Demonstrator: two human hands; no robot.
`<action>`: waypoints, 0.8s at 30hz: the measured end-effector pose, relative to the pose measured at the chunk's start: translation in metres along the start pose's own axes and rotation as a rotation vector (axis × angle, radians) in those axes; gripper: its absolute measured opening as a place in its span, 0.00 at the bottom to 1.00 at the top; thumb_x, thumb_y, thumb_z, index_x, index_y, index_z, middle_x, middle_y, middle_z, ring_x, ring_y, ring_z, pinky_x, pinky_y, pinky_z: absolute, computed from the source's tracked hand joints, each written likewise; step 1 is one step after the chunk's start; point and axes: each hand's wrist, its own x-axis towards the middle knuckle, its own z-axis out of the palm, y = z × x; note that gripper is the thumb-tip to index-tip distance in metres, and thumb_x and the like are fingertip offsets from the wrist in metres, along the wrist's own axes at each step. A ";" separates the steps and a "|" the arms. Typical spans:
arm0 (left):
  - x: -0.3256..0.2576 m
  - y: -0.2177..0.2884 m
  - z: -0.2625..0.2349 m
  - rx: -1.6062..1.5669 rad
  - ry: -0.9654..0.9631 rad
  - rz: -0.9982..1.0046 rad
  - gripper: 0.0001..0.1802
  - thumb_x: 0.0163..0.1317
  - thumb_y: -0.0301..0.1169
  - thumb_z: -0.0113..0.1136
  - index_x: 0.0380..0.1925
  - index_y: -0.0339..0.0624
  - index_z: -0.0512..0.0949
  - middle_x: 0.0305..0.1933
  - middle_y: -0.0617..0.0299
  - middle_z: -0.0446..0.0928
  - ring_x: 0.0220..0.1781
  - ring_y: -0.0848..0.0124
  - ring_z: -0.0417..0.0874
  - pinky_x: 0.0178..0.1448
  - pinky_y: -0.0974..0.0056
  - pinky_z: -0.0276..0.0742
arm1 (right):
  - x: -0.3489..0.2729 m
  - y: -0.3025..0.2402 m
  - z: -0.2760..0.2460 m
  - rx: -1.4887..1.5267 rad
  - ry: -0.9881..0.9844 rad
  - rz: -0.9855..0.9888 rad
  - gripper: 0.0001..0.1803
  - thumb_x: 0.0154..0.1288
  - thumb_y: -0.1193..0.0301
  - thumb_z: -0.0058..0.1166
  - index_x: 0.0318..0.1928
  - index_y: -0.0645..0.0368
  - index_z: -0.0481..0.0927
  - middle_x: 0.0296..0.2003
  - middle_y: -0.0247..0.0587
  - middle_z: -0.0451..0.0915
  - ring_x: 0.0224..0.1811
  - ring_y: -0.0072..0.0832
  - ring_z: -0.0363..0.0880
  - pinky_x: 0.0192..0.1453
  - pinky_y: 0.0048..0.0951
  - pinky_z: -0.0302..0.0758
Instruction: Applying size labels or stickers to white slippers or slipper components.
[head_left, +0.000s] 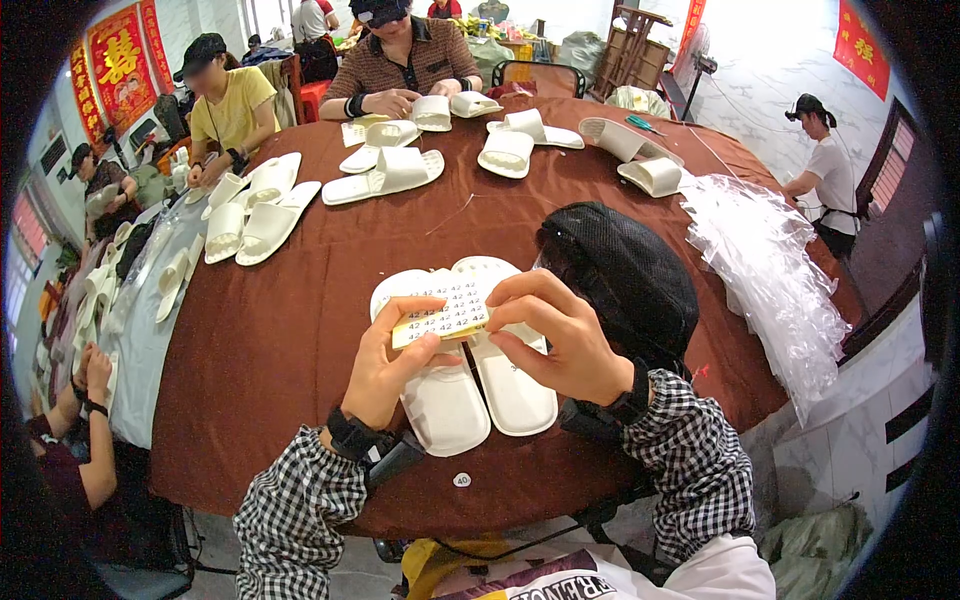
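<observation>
A small stack of sticker sheets [450, 308], white on top with rows of printed numbers and yellowish below, is tilted above the table. My left hand [385, 355] is closed on its left side, thumb in front. At the right edge, the fingertips and thumb of my right hand [555, 335] are bent together against the sheets; whether a single sticker is between them cannot be made out. Underneath lies a pair of white slide sandals [445, 410], side by side, their straps partly hidden by my hands. A small round white sticker [461, 480] lies on the brown cloth nearer me.
A black mesh cap [625, 280] sits right of the sandals. Beyond it, a heap of clear plastic bags [760, 260] hangs over the table's right side. More white slides [385, 175] and green-handled scissors [645, 125] lie across the far side. Several people work around the table.
</observation>
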 end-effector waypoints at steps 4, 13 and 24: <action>0.001 -0.004 -0.001 -0.002 -0.028 0.030 0.19 0.65 0.24 0.56 0.55 0.34 0.70 0.58 0.48 0.72 0.57 0.64 0.78 0.55 0.60 0.84 | 0.000 0.000 0.001 0.010 0.026 0.001 0.13 0.55 0.79 0.64 0.41 0.58 0.78 0.43 0.40 0.76 0.43 0.38 0.79 0.43 0.33 0.80; 0.000 -0.004 -0.001 0.019 0.002 0.062 0.19 0.64 0.23 0.58 0.55 0.33 0.69 0.58 0.51 0.71 0.57 0.66 0.78 0.56 0.62 0.83 | 0.000 0.000 0.002 -0.054 0.018 0.000 0.13 0.53 0.77 0.66 0.40 0.58 0.80 0.43 0.38 0.76 0.41 0.36 0.80 0.43 0.33 0.80; -0.001 -0.004 0.001 0.097 -0.011 0.098 0.21 0.62 0.19 0.59 0.56 0.34 0.69 0.56 0.52 0.71 0.56 0.68 0.78 0.56 0.65 0.81 | -0.002 -0.002 0.003 -0.093 0.046 0.018 0.11 0.52 0.77 0.65 0.37 0.58 0.79 0.40 0.38 0.76 0.39 0.37 0.80 0.42 0.34 0.79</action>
